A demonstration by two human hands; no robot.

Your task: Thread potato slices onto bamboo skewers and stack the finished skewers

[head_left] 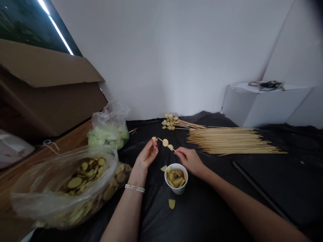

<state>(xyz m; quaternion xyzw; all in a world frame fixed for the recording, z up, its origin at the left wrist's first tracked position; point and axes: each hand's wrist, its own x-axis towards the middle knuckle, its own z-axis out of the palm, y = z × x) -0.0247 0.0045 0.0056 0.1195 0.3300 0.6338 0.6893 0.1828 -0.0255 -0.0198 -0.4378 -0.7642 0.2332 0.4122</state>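
Observation:
Between the thumb and fingers of my left hand (148, 153) is a potato slice (153, 139), close to the tip of a thin wooden skewer. My right hand (190, 160) pinches that skewer (161, 139) lower down; two round slices (165, 143) are threaded on it. Below the hands stands a white paper cup (178, 191) filled with potato pieces (176, 177). One loose slice (172, 204) lies in front of the cup, and another (164, 168) rests at its left side.
A clear plastic bag (32, 195) full of potato slices sits at left, a bag of pale green vegetable (108, 132) behind it. Loaded skewers (170, 121) lie near the wall beside many bare skewers (229, 141). A cardboard box (50, 101) and white box (264, 104) flank the black-covered table (207, 215).

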